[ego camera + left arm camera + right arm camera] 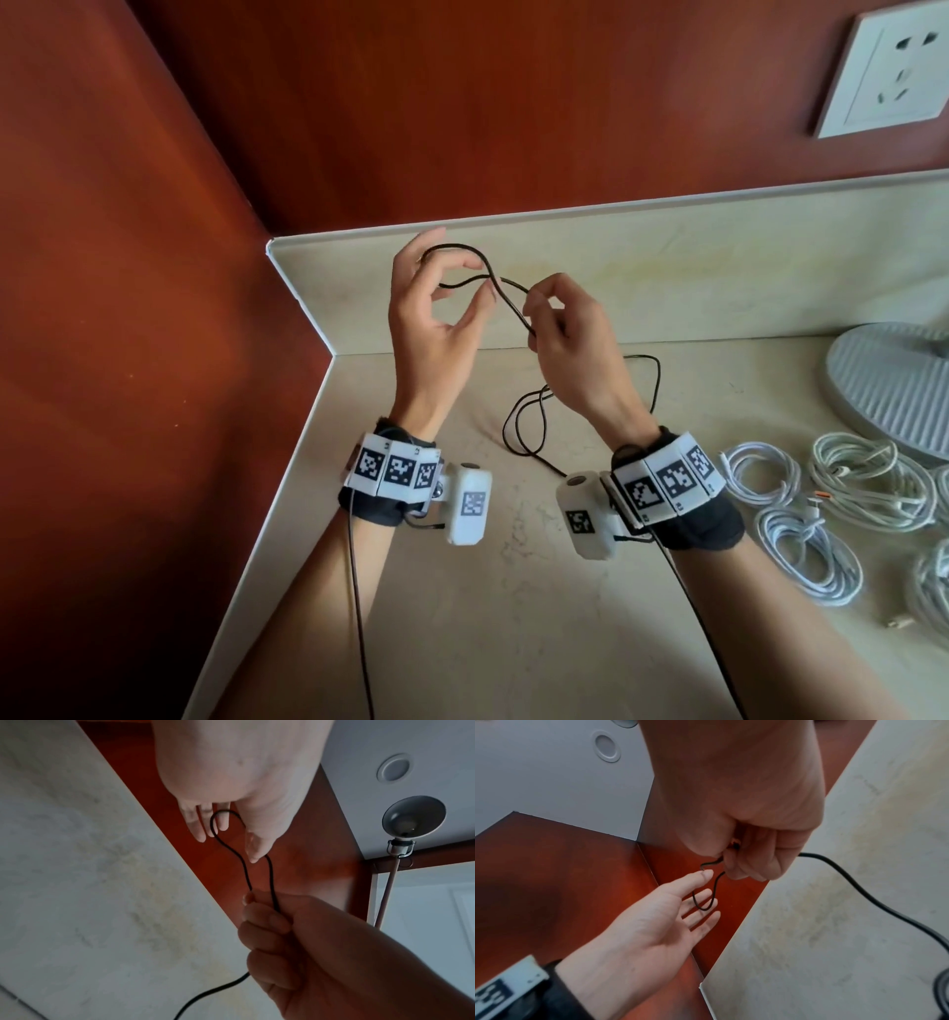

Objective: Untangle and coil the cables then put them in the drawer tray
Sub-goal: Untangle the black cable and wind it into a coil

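Above the pale marble counter [462, 591], right hand [570, 349] pinches a thin black cable [506, 298]; left hand [431, 329], fingers straight, wears its loop.

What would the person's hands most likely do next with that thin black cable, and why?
Probably the right hand lays another turn of the thin black cable over the left hand. The right hand pinches both strands, one loop already hangs around the left hand's straight fingers, and the remaining cable trails loose on the pale marble counter.
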`<action>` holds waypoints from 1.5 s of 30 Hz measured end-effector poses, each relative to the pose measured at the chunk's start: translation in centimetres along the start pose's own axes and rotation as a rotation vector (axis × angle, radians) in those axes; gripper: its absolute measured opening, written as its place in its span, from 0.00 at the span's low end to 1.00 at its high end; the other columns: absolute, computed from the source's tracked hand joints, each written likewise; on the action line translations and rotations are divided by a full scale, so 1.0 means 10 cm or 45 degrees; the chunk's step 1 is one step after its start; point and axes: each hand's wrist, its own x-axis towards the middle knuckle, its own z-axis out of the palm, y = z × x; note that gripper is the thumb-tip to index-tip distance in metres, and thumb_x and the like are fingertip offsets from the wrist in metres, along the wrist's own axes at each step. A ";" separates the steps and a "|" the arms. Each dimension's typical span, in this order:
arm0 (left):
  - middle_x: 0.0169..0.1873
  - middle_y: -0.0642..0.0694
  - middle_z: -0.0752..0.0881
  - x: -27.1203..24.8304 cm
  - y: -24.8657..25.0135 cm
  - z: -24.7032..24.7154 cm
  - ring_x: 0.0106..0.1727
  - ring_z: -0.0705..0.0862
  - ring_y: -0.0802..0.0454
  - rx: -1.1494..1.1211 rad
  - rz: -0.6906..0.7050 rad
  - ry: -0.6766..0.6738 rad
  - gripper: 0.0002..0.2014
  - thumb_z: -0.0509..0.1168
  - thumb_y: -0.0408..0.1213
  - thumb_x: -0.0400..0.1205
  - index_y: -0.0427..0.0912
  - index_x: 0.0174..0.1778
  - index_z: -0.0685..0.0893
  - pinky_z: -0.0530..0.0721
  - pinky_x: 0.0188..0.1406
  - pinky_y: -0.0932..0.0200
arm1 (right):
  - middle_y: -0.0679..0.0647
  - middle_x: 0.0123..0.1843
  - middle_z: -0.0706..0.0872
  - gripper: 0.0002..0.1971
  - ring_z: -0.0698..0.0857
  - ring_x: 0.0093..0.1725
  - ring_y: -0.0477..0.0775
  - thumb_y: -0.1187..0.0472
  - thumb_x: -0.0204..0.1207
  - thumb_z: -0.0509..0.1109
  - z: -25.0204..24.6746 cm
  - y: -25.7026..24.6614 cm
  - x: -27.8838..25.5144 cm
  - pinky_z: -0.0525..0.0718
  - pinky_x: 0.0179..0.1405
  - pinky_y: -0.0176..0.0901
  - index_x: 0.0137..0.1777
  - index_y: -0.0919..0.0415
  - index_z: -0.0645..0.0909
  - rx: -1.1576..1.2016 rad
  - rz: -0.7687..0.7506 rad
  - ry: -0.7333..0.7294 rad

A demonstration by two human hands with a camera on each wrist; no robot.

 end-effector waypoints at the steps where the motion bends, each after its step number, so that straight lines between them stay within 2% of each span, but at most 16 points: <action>1: 0.74 0.46 0.78 0.02 -0.02 -0.01 0.74 0.79 0.53 0.020 0.003 -0.022 0.14 0.75 0.33 0.81 0.42 0.62 0.89 0.86 0.61 0.52 | 0.57 0.27 0.72 0.08 0.63 0.23 0.49 0.67 0.90 0.56 -0.01 -0.01 0.00 0.61 0.21 0.39 0.51 0.65 0.76 0.001 0.000 -0.008; 3: 0.75 0.49 0.77 0.06 -0.09 -0.02 0.68 0.81 0.57 0.063 -0.054 -0.087 0.27 0.75 0.35 0.81 0.46 0.78 0.81 0.86 0.58 0.58 | 0.57 0.27 0.73 0.09 0.63 0.23 0.47 0.66 0.90 0.57 -0.02 -0.03 0.00 0.61 0.21 0.37 0.51 0.66 0.77 -0.006 -0.021 -0.050; 5: 0.63 0.54 0.82 0.10 -0.14 -0.05 0.55 0.85 0.58 0.005 -0.187 -0.119 0.34 0.76 0.34 0.82 0.48 0.84 0.74 0.89 0.53 0.54 | 0.52 0.25 0.71 0.09 0.63 0.22 0.46 0.66 0.91 0.58 -0.04 -0.04 -0.01 0.61 0.21 0.36 0.51 0.65 0.78 -0.022 -0.055 -0.098; 8: 0.63 0.59 0.87 0.18 -0.24 -0.08 0.41 0.86 0.53 -0.096 -0.448 -0.074 0.22 0.78 0.37 0.79 0.39 0.70 0.85 0.90 0.47 0.51 | 0.45 0.22 0.66 0.04 0.61 0.23 0.50 0.64 0.91 0.60 -0.05 -0.03 -0.02 0.61 0.22 0.39 0.60 0.62 0.76 0.008 -0.105 -0.084; 11: 0.62 0.45 0.89 0.18 -0.25 -0.08 0.32 0.77 0.55 -0.374 -0.691 -0.072 0.14 0.72 0.37 0.77 0.31 0.53 0.84 0.75 0.34 0.58 | 0.46 0.21 0.64 0.02 0.61 0.24 0.54 0.64 0.91 0.60 -0.05 0.00 -0.01 0.60 0.24 0.45 0.60 0.61 0.70 0.038 -0.148 -0.051; 13: 0.50 0.45 0.89 0.14 -0.23 -0.07 0.32 0.74 0.53 -0.426 -0.749 -0.049 0.12 0.68 0.35 0.79 0.32 0.56 0.85 0.70 0.33 0.55 | 0.46 0.22 0.64 0.02 0.60 0.25 0.54 0.64 0.91 0.61 -0.05 0.02 0.00 0.59 0.25 0.45 0.57 0.61 0.70 0.056 -0.156 -0.068; 15: 0.57 0.44 0.89 0.13 -0.21 -0.05 0.31 0.72 0.54 -0.386 -0.714 -0.030 0.07 0.68 0.32 0.83 0.34 0.55 0.84 0.70 0.32 0.57 | 0.47 0.23 0.65 0.04 0.60 0.26 0.56 0.63 0.92 0.62 -0.06 0.02 0.00 0.60 0.26 0.46 0.55 0.61 0.70 0.071 -0.160 -0.112; 19: 0.37 0.54 0.81 0.21 -0.20 -0.07 0.33 0.73 0.52 -0.533 -0.713 -0.037 0.28 0.61 0.30 0.78 0.41 0.77 0.80 0.69 0.32 0.55 | 0.55 0.25 0.64 0.07 0.61 0.26 0.53 0.63 0.92 0.63 -0.12 0.01 0.04 0.60 0.25 0.42 0.53 0.64 0.71 0.227 -0.120 -0.114; 23: 0.35 0.43 0.79 0.17 -0.17 -0.04 0.31 0.69 0.53 -0.406 -0.590 -0.072 0.22 0.65 0.33 0.83 0.56 0.72 0.81 0.66 0.30 0.54 | 0.52 0.25 0.61 0.07 0.59 0.25 0.51 0.62 0.92 0.63 -0.15 0.02 0.07 0.59 0.25 0.40 0.53 0.64 0.71 0.306 -0.115 -0.192; 26: 0.62 0.33 0.88 0.17 -0.17 0.02 0.29 0.70 0.51 -0.391 -0.659 -0.048 0.10 0.73 0.40 0.85 0.63 0.47 0.82 0.68 0.30 0.52 | 0.53 0.26 0.65 0.07 0.61 0.27 0.52 0.63 0.92 0.64 -0.13 0.00 0.03 0.61 0.26 0.38 0.53 0.64 0.73 0.244 -0.135 -0.269; 28: 0.59 0.36 0.90 0.18 -0.23 0.05 0.30 0.72 0.44 -0.338 -0.729 -0.039 0.11 0.75 0.48 0.83 0.61 0.39 0.80 0.71 0.34 0.51 | 0.51 0.27 0.71 0.05 0.65 0.28 0.53 0.64 0.91 0.64 -0.12 0.00 0.01 0.65 0.28 0.40 0.53 0.64 0.75 0.157 -0.152 -0.287; 31: 0.26 0.47 0.83 0.17 -0.33 0.09 0.31 0.74 0.40 -0.251 -0.825 -0.103 0.23 0.75 0.60 0.79 0.46 0.37 0.76 0.74 0.35 0.52 | 0.46 0.33 0.80 0.02 0.75 0.33 0.62 0.65 0.89 0.68 -0.11 0.03 0.00 0.75 0.32 0.47 0.54 0.61 0.82 0.064 -0.159 -0.285; 32: 0.24 0.47 0.79 0.17 -0.36 0.10 0.30 0.74 0.44 -0.250 -0.875 -0.122 0.25 0.75 0.61 0.79 0.42 0.37 0.76 0.74 0.33 0.54 | 0.42 0.35 0.82 0.02 0.78 0.34 0.63 0.64 0.88 0.70 -0.11 0.04 0.01 0.77 0.34 0.48 0.55 0.59 0.84 0.030 -0.163 -0.270; 37: 0.31 0.39 0.71 0.13 -0.44 0.13 0.33 0.70 0.45 -0.265 -0.976 -0.146 0.26 0.77 0.58 0.79 0.39 0.36 0.77 0.71 0.35 0.54 | 0.45 0.42 0.85 0.10 0.78 0.33 0.40 0.67 0.87 0.69 -0.04 0.20 0.04 0.71 0.36 0.31 0.60 0.58 0.91 -0.310 -0.401 -0.081; 41: 0.29 0.42 0.72 0.12 -0.49 0.17 0.32 0.72 0.48 -0.261 -1.056 -0.122 0.25 0.76 0.60 0.78 0.42 0.38 0.77 0.73 0.32 0.56 | 0.48 0.44 0.82 0.14 0.80 0.34 0.51 0.64 0.88 0.67 0.01 0.30 0.03 0.81 0.32 0.53 0.68 0.54 0.90 -0.489 -0.500 -0.081; 45: 0.28 0.47 0.74 0.14 -0.57 0.19 0.34 0.74 0.49 -0.292 -1.086 -0.104 0.25 0.76 0.62 0.78 0.41 0.44 0.80 0.74 0.33 0.56 | 0.48 0.42 0.80 0.16 0.75 0.32 0.47 0.60 0.91 0.64 -0.05 0.27 0.04 0.74 0.33 0.43 0.74 0.57 0.86 -0.359 -0.480 -0.227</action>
